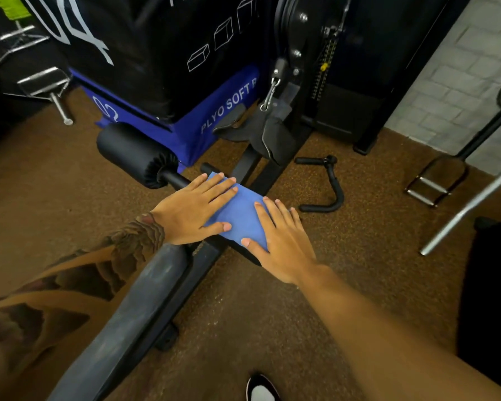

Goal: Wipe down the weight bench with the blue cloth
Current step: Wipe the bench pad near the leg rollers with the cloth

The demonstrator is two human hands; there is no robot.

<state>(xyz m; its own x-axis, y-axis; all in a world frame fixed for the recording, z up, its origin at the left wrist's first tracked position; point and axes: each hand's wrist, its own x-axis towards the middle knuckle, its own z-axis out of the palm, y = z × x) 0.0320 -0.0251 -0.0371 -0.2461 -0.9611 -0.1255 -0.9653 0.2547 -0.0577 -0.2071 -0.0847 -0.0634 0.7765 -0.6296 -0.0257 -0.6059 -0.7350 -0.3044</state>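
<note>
Folded blue cloth (239, 215) at frame centre on the black padded weight bench (145, 299), pinned between left hand (193, 209) and right hand (281, 241), both flat, fingers spread.

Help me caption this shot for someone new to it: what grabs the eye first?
The blue cloth at centre, pressed flat onto the weight bench by the left hand and right hand. Behind it, a blue-and-black plyo box; a black handle lies on the brown floor to the right.
</note>
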